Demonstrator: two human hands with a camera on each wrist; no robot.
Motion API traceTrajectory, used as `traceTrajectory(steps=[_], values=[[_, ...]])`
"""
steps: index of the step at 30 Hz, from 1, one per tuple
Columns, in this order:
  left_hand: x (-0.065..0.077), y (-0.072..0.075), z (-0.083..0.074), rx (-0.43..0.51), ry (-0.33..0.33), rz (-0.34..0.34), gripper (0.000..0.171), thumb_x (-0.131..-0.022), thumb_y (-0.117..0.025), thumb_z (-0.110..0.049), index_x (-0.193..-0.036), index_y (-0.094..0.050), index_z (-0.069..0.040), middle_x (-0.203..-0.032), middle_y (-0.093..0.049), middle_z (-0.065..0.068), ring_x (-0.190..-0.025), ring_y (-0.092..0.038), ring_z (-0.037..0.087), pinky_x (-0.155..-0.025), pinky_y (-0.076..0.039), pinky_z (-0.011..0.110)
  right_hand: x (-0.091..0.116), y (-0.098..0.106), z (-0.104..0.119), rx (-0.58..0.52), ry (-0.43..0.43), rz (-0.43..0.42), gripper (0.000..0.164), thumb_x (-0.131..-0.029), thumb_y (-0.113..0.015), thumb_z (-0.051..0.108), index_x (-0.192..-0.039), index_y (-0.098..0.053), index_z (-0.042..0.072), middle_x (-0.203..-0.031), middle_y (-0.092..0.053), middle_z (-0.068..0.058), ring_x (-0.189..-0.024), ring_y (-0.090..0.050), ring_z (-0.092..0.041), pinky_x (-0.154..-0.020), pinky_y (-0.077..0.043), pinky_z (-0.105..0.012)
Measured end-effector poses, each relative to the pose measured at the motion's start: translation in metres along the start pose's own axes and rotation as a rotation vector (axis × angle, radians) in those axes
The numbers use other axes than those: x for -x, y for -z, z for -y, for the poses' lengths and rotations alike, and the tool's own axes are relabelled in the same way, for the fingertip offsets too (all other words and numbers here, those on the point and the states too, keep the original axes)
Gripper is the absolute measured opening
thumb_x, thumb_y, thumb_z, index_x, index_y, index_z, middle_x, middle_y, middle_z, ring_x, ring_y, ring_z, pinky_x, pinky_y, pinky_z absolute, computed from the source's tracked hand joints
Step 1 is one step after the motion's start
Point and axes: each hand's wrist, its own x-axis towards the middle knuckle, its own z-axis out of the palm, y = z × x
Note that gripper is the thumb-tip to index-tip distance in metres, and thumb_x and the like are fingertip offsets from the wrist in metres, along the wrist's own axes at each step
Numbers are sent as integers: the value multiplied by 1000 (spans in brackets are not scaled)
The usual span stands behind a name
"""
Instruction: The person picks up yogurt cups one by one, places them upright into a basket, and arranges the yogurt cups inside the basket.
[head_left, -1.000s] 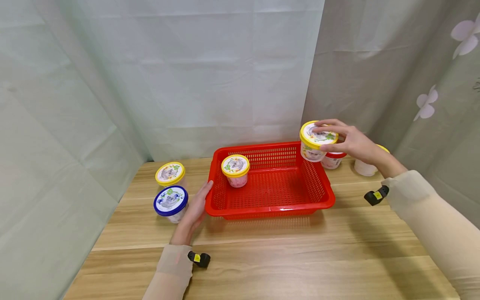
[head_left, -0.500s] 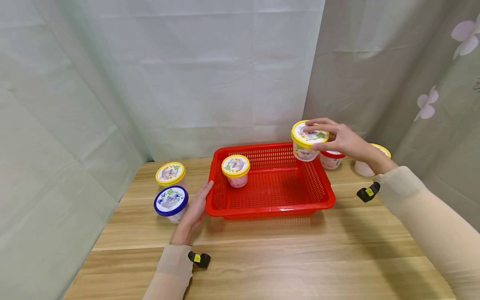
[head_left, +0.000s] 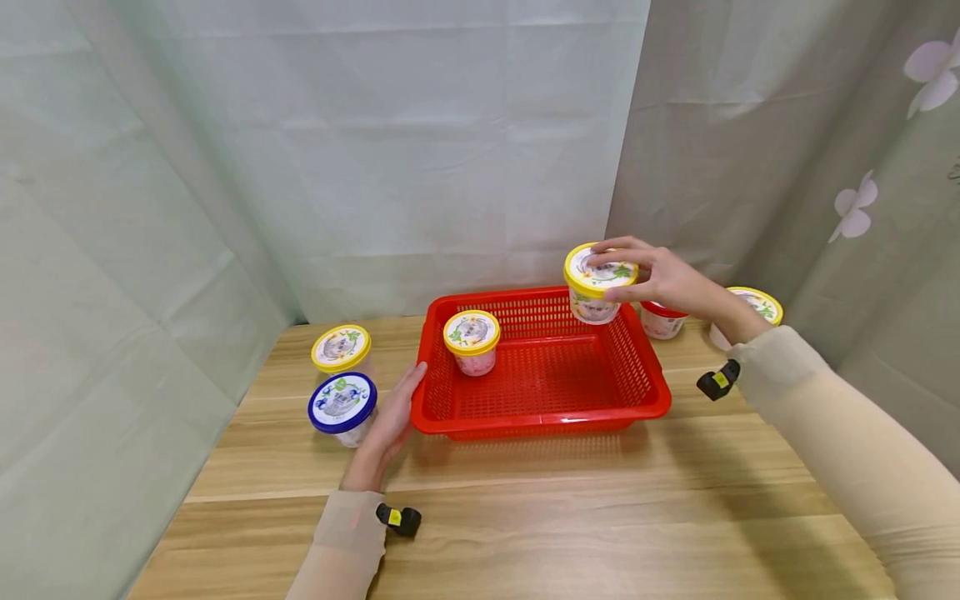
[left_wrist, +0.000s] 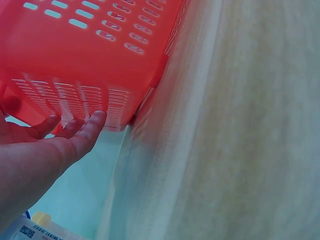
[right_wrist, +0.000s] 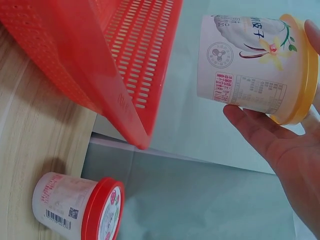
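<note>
My right hand [head_left: 671,282] holds a yellow-lidded tub [head_left: 592,308] upright above the right back part of the red plastic basket [head_left: 540,418]. Its fingers lie across the lid and thumb at the near side; the right wrist view shows the tub's printed wall [right_wrist: 250,65] from the side. At the basket's left end, my left hand [head_left: 390,417] grips the rim, thumb on top. Its fingers [left_wrist: 87,132] lie by the outer wall in the left wrist view. Inside the basket, toward the left, stands another yellow-lidded tub [head_left: 474,362] with a pink lower part.
Left of the basket stand a blue-lidded tub [head_left: 343,404] and, behind it, a yellow-lidded tub [head_left: 341,348]. To the right are a red-lidded tub [right_wrist: 65,205] and another yellow-lidded tub [head_left: 757,304], partly behind my right forearm. Curtains [head_left: 450,150] rise behind the wooden table [head_left: 562,517].
My right hand has carried the yellow-lidded tub leftward, from the basket's right edge to above its interior. The left hand and the basket have stayed in place.
</note>
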Motion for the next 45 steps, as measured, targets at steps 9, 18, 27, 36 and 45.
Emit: traceTrajectory(steps=[9, 18, 27, 36, 45], values=[[3, 0, -1, -17, 4, -13, 64, -113, -33, -47, -167, -17, -16, -162, -36, 19, -140, -43, 35, -100, -51, 30, -9, -7, 5, -21, 14, 35, 49, -94, -79, 16, -141, -67, 17, -156, -45, 0, -133, -46, -25, -94, -50, -26], [3, 0, -1, -5, -6, -9, 64, -114, -32, -45, -166, -17, -12, -162, -35, 20, -140, -42, 36, -100, -50, 29, -19, -16, 6, -43, 7, 88, 49, -93, -79, 17, -141, -66, 16, -158, -43, 0, -133, -46, -26, -97, -51, -38], [3, 0, -1, -23, -20, 1, 66, -114, -32, -47, -166, -17, -10, -162, -35, 22, -140, -42, 36, -101, -50, 29, -27, -27, 11, -64, 35, 142, 51, -92, -80, 14, -141, -66, 14, -158, -43, -2, -135, -45, -27, -101, -49, -42], [2, 0, -2, -11, -6, -12, 64, -114, -32, -46, -166, -18, -12, -161, -36, 20, -138, -44, 36, -99, -52, 29, -35, -37, 19, -27, 58, 173, 49, -89, -83, 17, -137, -70, 16, -154, -47, 0, -137, -43, -24, -101, -49, -44], [2, 0, -1, -17, -10, -11, 65, -114, -32, -47, -166, -18, -12, -160, -37, 21, -137, -45, 36, -99, -52, 29, -43, -49, 25, -1, 96, 225, 50, -87, -85, 19, -136, -70, 14, -155, -47, -5, -139, -40, -28, -104, -45, -45]])
